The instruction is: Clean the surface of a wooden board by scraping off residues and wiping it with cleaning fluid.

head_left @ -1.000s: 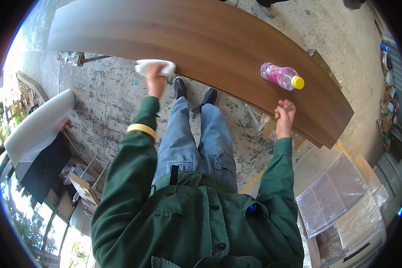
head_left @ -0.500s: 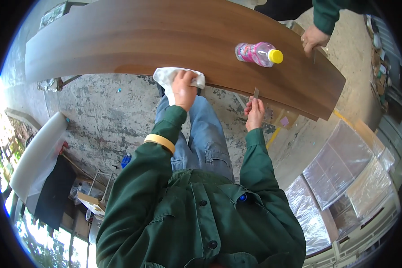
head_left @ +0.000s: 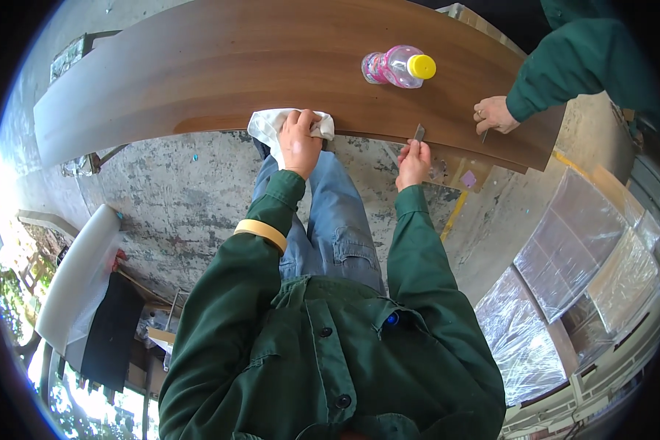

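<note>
A long brown wood-grain panel (head_left: pixel 235 66) stretches across in front of me. My left hand (head_left: pixel 299 147) is closed on a white cloth (head_left: pixel 266 125), which lies bunched over the panel's near edge. Further right, my right hand (head_left: pixel 413 165) pinches a small flat metal blade (head_left: pixel 419 133) pointing up, its tip at the near edge of the panel. On the panel lies a clear plastic bottle (head_left: pixel 400 66) with a pink label and a yellow cap, beyond my right hand.
A co-worker's hand (head_left: pixel 497 114) in a green sleeve holds a thin piece over the panel's right part. Plastic-wrapped boxes (head_left: pixel 572 242) stand at the right. A white roll of wrap (head_left: pixel 81 271) leans at the left. Worn concrete floor (head_left: pixel 169 191) lies under the panel.
The co-worker's hand has come from the panel's far right edge inward and nearer to me. My view has shifted slightly. My left hand still grips the cloth, my right the blade.
</note>
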Demonstrator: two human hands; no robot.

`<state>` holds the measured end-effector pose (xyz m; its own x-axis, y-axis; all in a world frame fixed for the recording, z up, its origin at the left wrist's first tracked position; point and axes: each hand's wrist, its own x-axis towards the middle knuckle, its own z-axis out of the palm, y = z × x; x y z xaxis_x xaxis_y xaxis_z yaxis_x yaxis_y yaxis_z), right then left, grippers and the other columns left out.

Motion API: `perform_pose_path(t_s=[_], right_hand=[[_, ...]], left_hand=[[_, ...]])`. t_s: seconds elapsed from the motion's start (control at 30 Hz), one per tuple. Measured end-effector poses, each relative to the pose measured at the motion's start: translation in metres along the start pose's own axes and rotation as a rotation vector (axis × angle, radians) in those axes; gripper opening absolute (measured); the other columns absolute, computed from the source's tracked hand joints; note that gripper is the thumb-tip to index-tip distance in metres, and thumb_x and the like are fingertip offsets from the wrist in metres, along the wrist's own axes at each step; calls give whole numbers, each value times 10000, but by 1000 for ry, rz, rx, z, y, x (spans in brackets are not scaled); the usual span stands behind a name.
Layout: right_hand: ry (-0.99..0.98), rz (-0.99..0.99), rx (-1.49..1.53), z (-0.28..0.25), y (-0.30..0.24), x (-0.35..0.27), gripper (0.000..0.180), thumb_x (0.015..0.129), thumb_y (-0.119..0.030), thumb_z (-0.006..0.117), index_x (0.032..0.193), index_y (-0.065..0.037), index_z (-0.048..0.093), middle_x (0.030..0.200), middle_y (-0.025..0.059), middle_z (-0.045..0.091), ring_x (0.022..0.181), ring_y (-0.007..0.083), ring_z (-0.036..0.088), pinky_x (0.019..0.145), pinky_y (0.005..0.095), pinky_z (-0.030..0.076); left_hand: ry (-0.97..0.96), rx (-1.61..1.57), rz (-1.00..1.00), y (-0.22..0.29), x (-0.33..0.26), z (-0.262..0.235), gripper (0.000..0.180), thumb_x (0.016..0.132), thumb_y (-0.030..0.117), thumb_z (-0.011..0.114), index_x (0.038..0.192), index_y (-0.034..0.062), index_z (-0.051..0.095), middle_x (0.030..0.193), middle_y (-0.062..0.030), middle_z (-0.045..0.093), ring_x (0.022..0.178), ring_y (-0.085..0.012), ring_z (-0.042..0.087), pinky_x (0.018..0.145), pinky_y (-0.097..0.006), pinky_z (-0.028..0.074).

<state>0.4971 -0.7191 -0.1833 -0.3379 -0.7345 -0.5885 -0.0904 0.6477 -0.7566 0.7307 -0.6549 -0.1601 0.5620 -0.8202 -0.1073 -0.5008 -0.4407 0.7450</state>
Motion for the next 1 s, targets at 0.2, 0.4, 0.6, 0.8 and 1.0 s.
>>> perform_pose_path(t_s=[0.2, 0.4, 0.6, 0.8, 1.0], right_hand=[[-69, -39, 10, 28, 4, -25, 153, 1003, -197, 499, 945, -76, 573, 688, -22, 519, 552, 56, 445, 476, 219, 358], [-213, 3, 24, 56, 15, -48, 142, 966, -213, 548, 902, -97, 597, 684, -28, 529, 566, 54, 459, 487, 227, 363], [-145, 33, 74, 31, 6, -31, 164, 983, -208, 530, 921, -73, 600, 697, -14, 557, 563, 65, 488, 501, 219, 396], [-140, -1, 44, 25, 8, -28, 175, 994, -193, 512, 925, -54, 595, 722, -2, 576, 591, 68, 518, 503, 218, 423], [-191, 41, 17, 72, 12, -62, 180, 986, -199, 526, 935, -42, 599, 714, 8, 605, 590, 76, 552, 486, 227, 439]], left_hand=[[-29, 3, -16, 0, 0, -1, 196, 699, -17, 637, 867, 82, 616, 866, -115, 583, 851, -350, 583, 756, -435, 469], [-49, -20, -12, -3, 2, -4, 184, 708, -8, 651, 868, 76, 618, 868, -121, 591, 842, -358, 585, 745, -430, 473], [-6, -16, -24, -28, 11, -31, 200, 702, -47, 620, 872, 57, 627, 846, -116, 586, 803, -317, 581, 726, -393, 477], [9, 17, -33, -62, 19, -67, 197, 719, -52, 662, 888, 45, 630, 889, -97, 604, 816, -268, 590, 741, -351, 493], [7, 19, -65, -81, 19, -87, 209, 723, -38, 699, 901, 44, 628, 895, -94, 610, 828, -266, 598, 755, -348, 498]])
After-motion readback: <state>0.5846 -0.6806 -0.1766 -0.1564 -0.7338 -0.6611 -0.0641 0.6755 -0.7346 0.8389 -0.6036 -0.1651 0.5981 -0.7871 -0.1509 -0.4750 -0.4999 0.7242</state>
